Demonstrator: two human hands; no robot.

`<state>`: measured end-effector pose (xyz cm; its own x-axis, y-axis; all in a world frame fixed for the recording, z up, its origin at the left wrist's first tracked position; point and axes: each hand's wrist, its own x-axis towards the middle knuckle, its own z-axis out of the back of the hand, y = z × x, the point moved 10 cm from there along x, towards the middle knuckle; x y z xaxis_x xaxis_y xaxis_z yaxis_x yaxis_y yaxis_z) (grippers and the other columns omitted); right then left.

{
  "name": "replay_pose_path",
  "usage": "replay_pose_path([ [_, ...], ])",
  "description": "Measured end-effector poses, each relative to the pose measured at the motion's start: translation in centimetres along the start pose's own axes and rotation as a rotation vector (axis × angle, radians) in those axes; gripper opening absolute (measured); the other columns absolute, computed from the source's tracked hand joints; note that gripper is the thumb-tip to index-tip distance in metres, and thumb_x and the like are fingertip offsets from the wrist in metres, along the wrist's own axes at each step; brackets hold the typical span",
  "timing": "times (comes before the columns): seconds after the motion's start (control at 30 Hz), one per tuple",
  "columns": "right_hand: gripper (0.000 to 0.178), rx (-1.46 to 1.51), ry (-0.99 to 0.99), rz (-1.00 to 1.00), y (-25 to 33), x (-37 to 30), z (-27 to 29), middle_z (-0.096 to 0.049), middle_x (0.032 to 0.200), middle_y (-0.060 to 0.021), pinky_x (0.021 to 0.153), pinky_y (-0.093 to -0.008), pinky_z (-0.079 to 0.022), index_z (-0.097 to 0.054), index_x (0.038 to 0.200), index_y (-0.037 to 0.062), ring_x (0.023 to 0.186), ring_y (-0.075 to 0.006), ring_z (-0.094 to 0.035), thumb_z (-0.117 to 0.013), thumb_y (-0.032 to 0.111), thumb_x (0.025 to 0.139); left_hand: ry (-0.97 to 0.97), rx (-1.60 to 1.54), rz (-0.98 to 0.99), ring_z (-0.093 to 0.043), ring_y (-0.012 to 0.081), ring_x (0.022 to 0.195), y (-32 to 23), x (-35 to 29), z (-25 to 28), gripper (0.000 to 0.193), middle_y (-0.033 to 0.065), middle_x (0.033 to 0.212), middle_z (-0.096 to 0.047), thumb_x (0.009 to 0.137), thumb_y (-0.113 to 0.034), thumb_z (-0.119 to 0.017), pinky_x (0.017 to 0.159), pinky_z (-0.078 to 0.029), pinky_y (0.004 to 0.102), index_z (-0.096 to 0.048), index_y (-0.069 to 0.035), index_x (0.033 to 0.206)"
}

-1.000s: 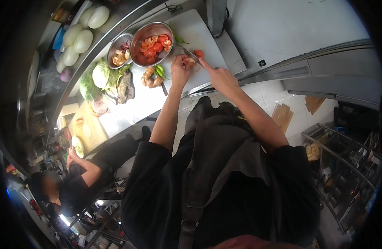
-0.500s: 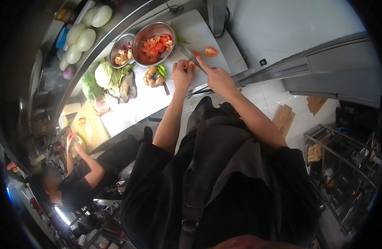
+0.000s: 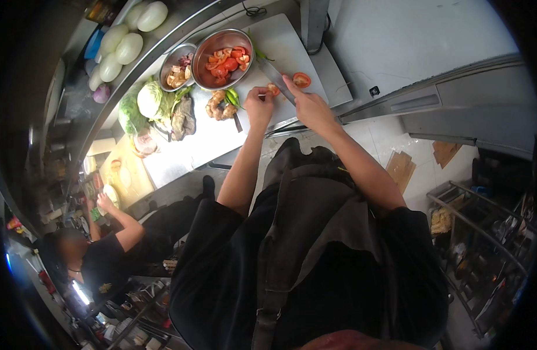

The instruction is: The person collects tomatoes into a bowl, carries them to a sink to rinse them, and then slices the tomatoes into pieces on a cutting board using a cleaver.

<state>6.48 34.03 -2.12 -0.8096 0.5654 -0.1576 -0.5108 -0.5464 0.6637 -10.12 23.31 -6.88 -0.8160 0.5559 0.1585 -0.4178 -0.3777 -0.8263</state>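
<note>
My right hand (image 3: 312,109) is wrapped round the handle of a knife (image 3: 274,74), its broad blade pointing away and to the left over the white cutting board (image 3: 289,41). Close beside the blade, my left hand (image 3: 259,108) has its fingers bent and pinched on a cut piece of tomato (image 3: 273,89). A tomato half (image 3: 301,79) lies cut side up just right of the knife. Left of the board's middle stands a steel bowl (image 3: 249,44) with tomato wedges inside. Long green chillies (image 3: 265,55) lie between bowl and blade.
A smaller steel bowl (image 3: 163,76) holds pale and purplish chopped pieces. Ginger (image 3: 220,106), green peppers (image 3: 233,96) and cabbage (image 3: 154,99) lie leftward. White onions (image 3: 128,48) sit on the shelf. A co-worker (image 3: 108,245) works at a yellowish board (image 3: 137,181) on the left.
The knife and my right hand have shifted slightly right, leaving a small gap from my left hand. The co-worker's hands have moved at the other board. The whole view has shifted a little.
</note>
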Motion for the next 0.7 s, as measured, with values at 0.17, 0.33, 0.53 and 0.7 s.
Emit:
replay_pose_path([
  [0.17,0.091,-0.036,-0.009,0.030,0.8,0.2,-1.0,-0.073,0.088,-0.0281,0.081,-0.0596,-0.056,-0.028,0.170,0.0309,0.085,-0.0491,-0.072,-0.058,0.000,0.090,-0.012,-0.035,0.042,-0.080,0.0281,0.083,0.6,-0.1,-0.5,0.013,0.0158,0.090,-0.080,0.091,-0.012,-0.080,0.077,-0.061,0.0385,-0.075,-0.001,0.097],
  [0.33,0.087,-0.076,0.090,-0.014,-1.1,-2.5,-2.6,-0.073,0.087,-0.0285,0.082,-0.0598,-0.056,-0.032,0.169,0.0316,0.087,-0.0500,-0.073,-0.057,0.000,0.092,-0.056,-0.024,0.051,-0.080,0.0288,0.081,1.1,-0.3,-0.3,0.015,0.0165,0.089,-0.080,0.091,-0.013,-0.080,0.076,-0.060,0.0385,-0.075,-0.001,0.098],
  [0.53,0.080,0.161,-0.037,0.017,-1.9,-2.3,0.4,-0.073,0.089,-0.0297,0.082,-0.0612,-0.055,-0.032,0.168,0.0343,0.089,-0.0512,-0.071,-0.058,0.006,0.099,-0.120,0.034,0.005,-0.075,0.0347,0.088,-0.9,0.5,0.5,0.019,0.0166,0.095,-0.077,0.089,-0.012,-0.079,0.081,-0.058,0.0441,-0.073,-0.003,0.105],
  [0.7,0.079,0.141,-0.187,-0.041,-2.8,-1.7,4.5,-0.072,0.092,-0.0302,0.081,-0.0620,-0.054,-0.030,0.168,0.0355,0.089,-0.0520,-0.070,-0.059,0.008,0.100,-0.004,0.151,-0.388,-0.060,0.0395,0.112,-7.0,-0.4,-4.3,0.036,0.0153,0.122,-0.066,0.080,-0.003,-0.073,0.098,-0.050,0.0465,-0.068,-0.006,0.116],
])
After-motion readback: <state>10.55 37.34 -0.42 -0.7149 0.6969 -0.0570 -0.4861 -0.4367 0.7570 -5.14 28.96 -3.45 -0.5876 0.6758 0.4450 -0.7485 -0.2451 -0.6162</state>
